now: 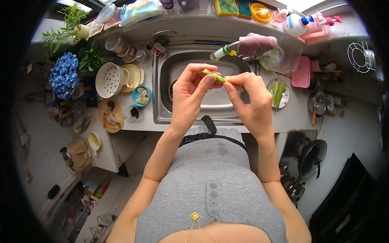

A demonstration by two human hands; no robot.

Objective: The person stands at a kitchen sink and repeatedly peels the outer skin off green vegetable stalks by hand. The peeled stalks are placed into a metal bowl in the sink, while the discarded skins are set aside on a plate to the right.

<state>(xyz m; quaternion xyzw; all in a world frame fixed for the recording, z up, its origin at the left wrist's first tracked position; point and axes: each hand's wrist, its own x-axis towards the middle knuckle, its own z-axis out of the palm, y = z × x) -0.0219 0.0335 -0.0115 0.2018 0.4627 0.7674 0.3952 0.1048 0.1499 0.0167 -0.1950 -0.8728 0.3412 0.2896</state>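
Observation:
Over the steel sink (225,109), both of my hands hold one short green vegetable stalk (215,76). My left hand (193,91) pinches its left part between thumb and fingers, with the cut end showing. The fingertips of my right hand (250,97) grip the right end. To the right of the sink, a white plate (285,101) holds several green stalks (278,92). The faucet with a white and green nozzle (219,54) is just beyond my hands, and a pink cloth (256,45) hangs over its neck.
Left of the sink are a white colander (110,80), a blue bowl (142,96) with food, a glass bowl (132,114) and a round board (111,117). A pink tray (301,72) and a pot (317,103) are at the right. Sponges (226,7) and pump bottles (295,25) line the ledge.

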